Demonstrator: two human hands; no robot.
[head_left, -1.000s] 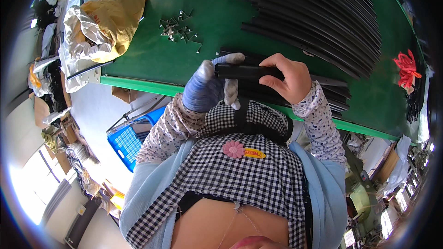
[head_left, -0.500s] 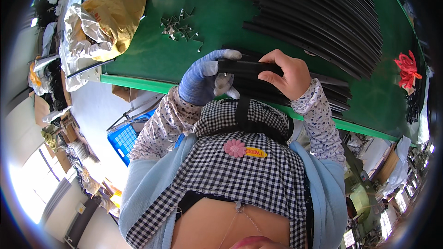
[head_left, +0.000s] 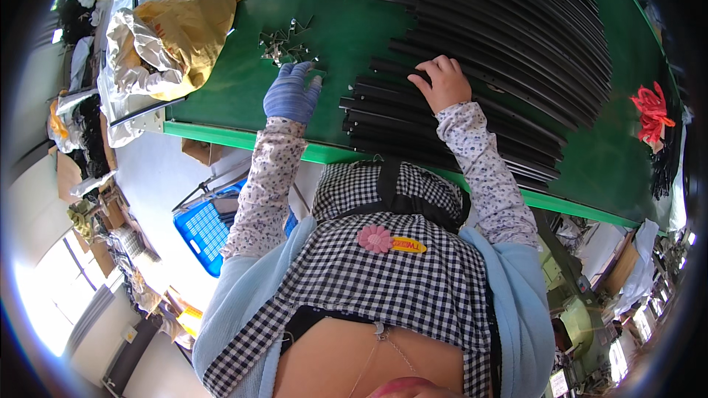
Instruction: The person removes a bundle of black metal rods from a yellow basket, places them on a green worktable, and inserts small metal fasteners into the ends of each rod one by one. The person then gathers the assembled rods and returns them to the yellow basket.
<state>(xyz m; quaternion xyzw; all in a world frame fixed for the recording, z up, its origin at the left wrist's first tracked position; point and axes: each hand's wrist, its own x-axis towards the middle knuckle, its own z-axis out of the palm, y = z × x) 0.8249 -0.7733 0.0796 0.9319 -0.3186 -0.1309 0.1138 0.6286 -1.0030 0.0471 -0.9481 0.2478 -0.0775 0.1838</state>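
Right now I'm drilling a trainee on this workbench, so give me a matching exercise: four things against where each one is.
Things:
1. left hand
2. right hand
3. yellow bag
4. red plastic bundle

Places:
A. on the black strips
B. table's far right edge
C. beside the small metal clips
D. table's left end

Pairs: 1-C, 2-A, 3-D, 4-B

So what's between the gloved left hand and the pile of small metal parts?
Head view: only bare green table separates the left hand from the metal parts; fingertips nearly reach them.
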